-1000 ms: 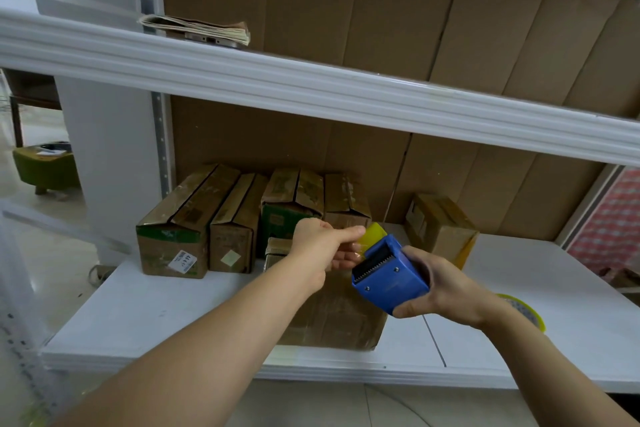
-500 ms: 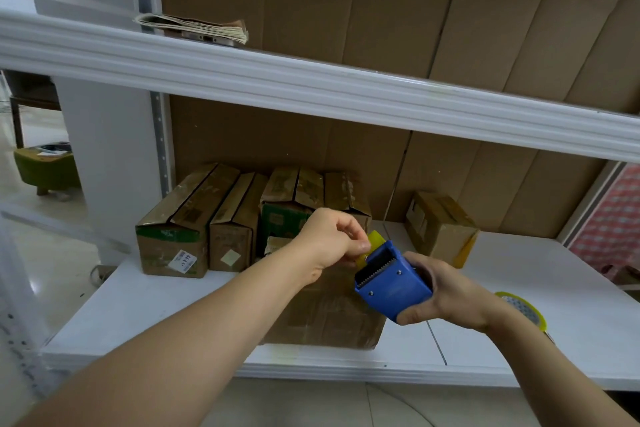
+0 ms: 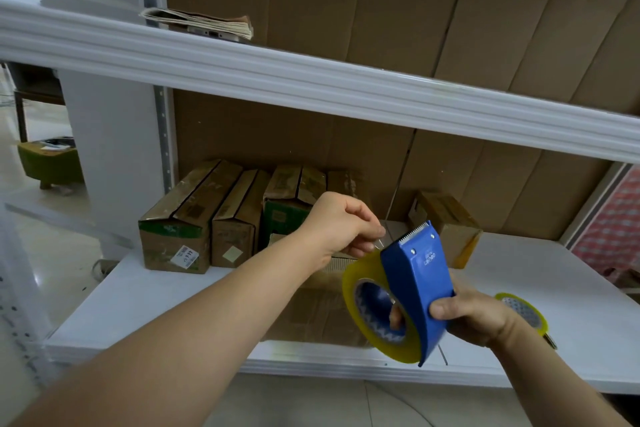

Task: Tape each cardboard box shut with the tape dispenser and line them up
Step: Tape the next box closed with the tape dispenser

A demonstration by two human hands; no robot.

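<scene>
My right hand grips a blue tape dispenser loaded with a yellowish tape roll, its toothed blade pointing up. My left hand pinches the clear tape end just left of the blade. Under my hands a cardboard box lies on the white shelf, mostly hidden by my left arm and the dispenser. Several boxes stand side by side at the shelf's back left. One small box sits alone behind the dispenser.
A spare tape roll lies on the shelf right of my right hand. The upper shelf's white edge runs overhead, with a folded paper stack on it. Cardboard sheets line the back. A green stool stands on the floor, far left.
My right hand has turned the dispenser so the tape roll shows on its side and the blade points up. My left hand has shifted to pinch the tape end by the blade.
</scene>
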